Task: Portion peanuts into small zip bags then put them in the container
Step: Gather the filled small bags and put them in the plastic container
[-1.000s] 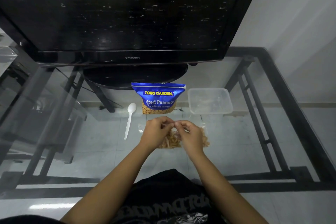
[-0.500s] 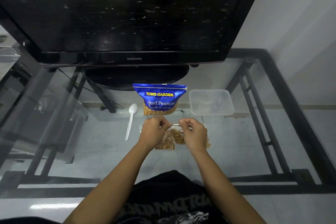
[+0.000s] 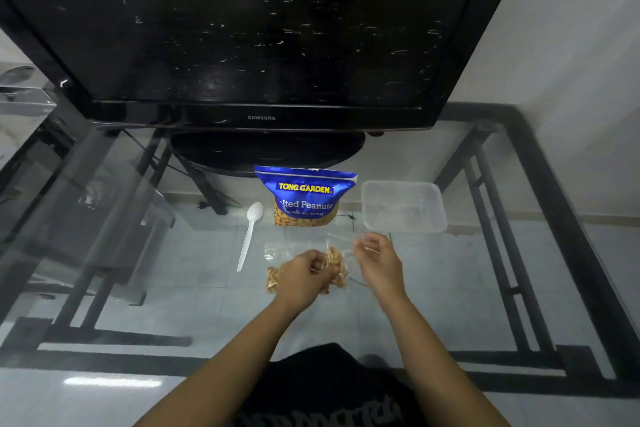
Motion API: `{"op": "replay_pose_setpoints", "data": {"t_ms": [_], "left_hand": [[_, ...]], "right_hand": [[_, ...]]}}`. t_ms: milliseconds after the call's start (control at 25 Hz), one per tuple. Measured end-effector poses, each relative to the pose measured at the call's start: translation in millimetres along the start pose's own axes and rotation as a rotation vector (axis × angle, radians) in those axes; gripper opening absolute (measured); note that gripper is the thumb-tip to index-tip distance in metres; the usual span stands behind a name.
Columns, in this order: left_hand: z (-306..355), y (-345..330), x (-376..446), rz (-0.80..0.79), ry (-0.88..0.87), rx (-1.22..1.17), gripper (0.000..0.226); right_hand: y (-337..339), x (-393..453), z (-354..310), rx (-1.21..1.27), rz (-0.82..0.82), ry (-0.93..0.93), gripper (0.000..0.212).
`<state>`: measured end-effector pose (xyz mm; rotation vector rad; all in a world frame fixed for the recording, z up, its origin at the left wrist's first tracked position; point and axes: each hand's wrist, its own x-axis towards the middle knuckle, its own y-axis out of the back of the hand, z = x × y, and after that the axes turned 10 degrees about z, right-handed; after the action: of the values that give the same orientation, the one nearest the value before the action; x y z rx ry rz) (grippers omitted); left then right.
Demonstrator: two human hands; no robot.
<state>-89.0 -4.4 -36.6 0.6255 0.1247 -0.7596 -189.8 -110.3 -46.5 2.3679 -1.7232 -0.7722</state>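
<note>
Head view: my left hand [image 3: 304, 276] pinches a small clear peanut-filled zip bag [image 3: 334, 267]; my right hand [image 3: 375, 258] hangs loosely spread, seemingly empty. Next, I carry it into the clear rectangular plastic container [image 3: 403, 206].

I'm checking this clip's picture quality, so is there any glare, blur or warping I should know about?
Head view: wide-angle warping bends the television and table frame; the screen carries streaky reflections; the glass tabletop mirrors a light at bottom left; the right hand is motion-blurred, the clear zip bag hard to outline; the peanut packet reads sharply.
</note>
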Motion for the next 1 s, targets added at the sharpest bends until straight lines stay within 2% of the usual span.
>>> {"op": "replay_pose_setpoints", "data": {"t_ms": [80,160,320,520,640,720,840,1000], "left_hand": [[3.0,-9.8,2.9,0.068,-0.045,0.25,0.018],[2.7,-21.6,2.6,0.112,-0.056,0.411,0.017],[1.8,-35.7,-0.2,0.194,-0.121,0.581,0.022],[-9.0,-38.7,-2.6,0.323,-0.178,0.478,0.022],[-4.5,-35.5,0.5,0.416,-0.14,0.29,0.025],[7.9,-35.1,0.9,0.334,-0.077,0.122,0.028],[27.2,-39.8,0.7,0.089,0.02,-0.047,0.029],[38.5,-41.0,-2.2,0.085,-0.005,-0.177,0.01]], "right_hand": [[15.0,5.4,12.7,-0.194,0.102,0.111,0.03],[26.0,9.6,28.3,-0.342,0.147,0.158,0.021],[30.0,14.5,43.7,-0.534,-0.023,0.184,0.018],[33.1,16.4,41.7,-0.499,-0.027,0.182,0.027],[37.3,12.9,41.9,-0.291,-0.047,0.16,0.022],[40.2,7.2,38.6,-0.075,-0.115,0.1,0.022],[42.9,-1.8,31.5,0.105,-0.202,0.066,0.027],[46.0,-8.6,19.6,0.268,-0.259,0.017,0.035]]}}
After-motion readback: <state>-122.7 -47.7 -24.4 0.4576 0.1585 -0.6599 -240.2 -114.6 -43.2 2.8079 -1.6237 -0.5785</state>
